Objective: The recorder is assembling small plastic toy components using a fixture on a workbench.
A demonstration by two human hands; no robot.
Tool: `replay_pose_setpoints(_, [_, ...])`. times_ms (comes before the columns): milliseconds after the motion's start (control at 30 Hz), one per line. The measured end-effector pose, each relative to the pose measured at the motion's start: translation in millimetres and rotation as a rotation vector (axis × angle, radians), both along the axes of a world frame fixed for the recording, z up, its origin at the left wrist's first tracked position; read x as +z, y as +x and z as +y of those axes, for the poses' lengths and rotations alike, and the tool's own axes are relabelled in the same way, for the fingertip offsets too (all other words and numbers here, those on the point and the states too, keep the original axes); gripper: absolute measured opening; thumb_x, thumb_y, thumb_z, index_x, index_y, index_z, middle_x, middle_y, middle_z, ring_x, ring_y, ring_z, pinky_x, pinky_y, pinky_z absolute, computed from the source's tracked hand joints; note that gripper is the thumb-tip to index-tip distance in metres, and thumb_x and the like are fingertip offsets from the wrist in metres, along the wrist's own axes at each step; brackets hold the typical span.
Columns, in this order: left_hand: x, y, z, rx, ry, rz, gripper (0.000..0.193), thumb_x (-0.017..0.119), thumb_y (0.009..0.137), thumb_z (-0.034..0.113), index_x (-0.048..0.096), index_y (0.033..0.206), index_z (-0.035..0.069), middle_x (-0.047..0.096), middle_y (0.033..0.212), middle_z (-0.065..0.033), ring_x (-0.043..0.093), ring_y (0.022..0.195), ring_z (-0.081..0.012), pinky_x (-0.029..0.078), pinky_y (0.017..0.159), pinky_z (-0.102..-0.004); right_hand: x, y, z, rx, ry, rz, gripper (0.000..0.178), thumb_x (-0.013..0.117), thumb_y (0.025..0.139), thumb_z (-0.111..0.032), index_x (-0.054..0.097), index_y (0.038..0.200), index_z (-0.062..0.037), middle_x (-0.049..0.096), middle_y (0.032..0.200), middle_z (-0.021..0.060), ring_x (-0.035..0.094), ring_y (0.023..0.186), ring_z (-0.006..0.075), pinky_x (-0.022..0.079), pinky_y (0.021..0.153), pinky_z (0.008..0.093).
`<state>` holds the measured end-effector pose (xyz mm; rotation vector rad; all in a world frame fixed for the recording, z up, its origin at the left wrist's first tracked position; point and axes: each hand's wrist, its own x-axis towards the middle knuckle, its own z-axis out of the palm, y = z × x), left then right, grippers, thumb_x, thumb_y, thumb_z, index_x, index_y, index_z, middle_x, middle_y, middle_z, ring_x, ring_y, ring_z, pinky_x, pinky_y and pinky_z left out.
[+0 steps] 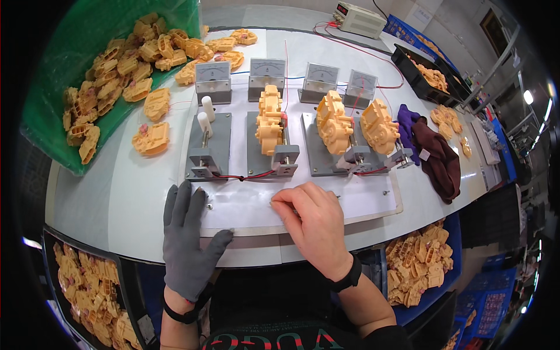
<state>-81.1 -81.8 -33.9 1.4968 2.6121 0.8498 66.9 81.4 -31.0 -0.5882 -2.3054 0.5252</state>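
Note:
My left hand (189, 242), in a grey glove, lies with fingers stretched out at the front left edge of the white board (245, 219). Its fingertips rest near a small metal toggle switch (210, 206). My bare right hand (315, 224) has thumb and forefinger pinched together low over the board's front; what they hold, if anything, is hidden. Beyond the hands stand grey test fixtures. Two white pegs stand bare on the leftmost fixture (219, 137). Yellow plastic gearbox housings sit upright on the others: one (270, 122), a second (334, 125) and a third (379, 128).
Several analog meters (267, 70) stand behind the fixtures, wired to a power supply (359, 22). A green-lined bin (52, 125) of housings is at left, with loose housings (151, 139) beside it. More fill lower bins (87, 286). Purple and brown cloths (434, 154) lie right.

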Motion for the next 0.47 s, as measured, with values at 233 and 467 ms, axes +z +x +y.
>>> replay_pose_setpoints(233, [1, 0, 1, 0.005, 0.01, -0.015, 0.07, 0.069, 0.082, 0.04, 0.047, 0.134, -0.002, 0.039, 0.144, -0.0207, 0.032, 0.136, -0.0398, 0.03, 0.11, -0.0461, 4, 4, -1, 0.037, -0.132, -0.005, 0.015, 0.071, 0.081, -0.01, 0.064, 0.093, -0.007, 0.059, 0.08, 0.003, 0.056, 0.07, 0.0162, 0.041, 0.067, 0.0307])
replay_pose_setpoints(467, [12, -1, -5, -0.017, -0.031, -0.085, 0.067, 0.071, 0.081, 0.034, 0.047, 0.135, 0.003, 0.036, 0.147, -0.0197, 0.028, 0.138, -0.0392, 0.027, 0.112, -0.0447, 0, 10, 8, 0.13, -0.622, 0.398, 0.036, 0.065, 0.09, -0.015, 0.05, 0.122, -0.0073, 0.059, 0.108, 0.0045, 0.057, 0.088, 0.0167, 0.046, 0.075, 0.0298])
